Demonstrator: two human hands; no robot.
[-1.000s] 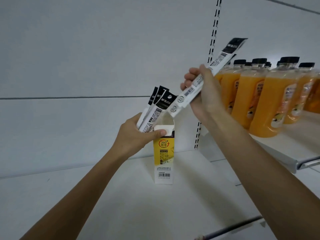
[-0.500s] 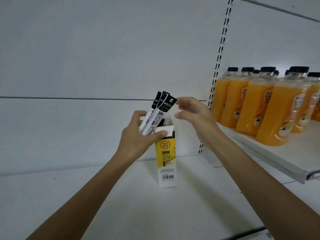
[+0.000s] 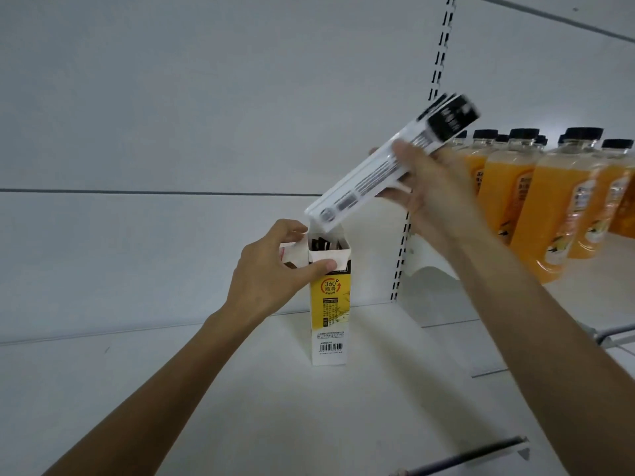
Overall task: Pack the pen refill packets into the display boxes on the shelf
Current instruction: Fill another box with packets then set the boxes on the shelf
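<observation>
From the head camera, the left hand [image 3: 271, 269] is gripping the open top of the yellow box [image 3: 330, 304]. Its thumb is pressing the front flap and its fingers are curling behind. The box is standing upright on the white shelf [image 3: 206, 389]. The right hand [image 3: 426, 187], higher and to the right, is pinching a blurred refill packet [image 3: 371, 180] around its middle. The packet is slanting, dark end high toward the juice bottles [image 3: 556, 214], lower end just above the box's mouth. It probably needs tipping upright before sliding in.

Display box [image 3: 330, 304] yellow over white, barcode below; refill packet [image 3: 378, 176] white, black header; bottles [image 3: 563, 214] orange, black caps.
</observation>
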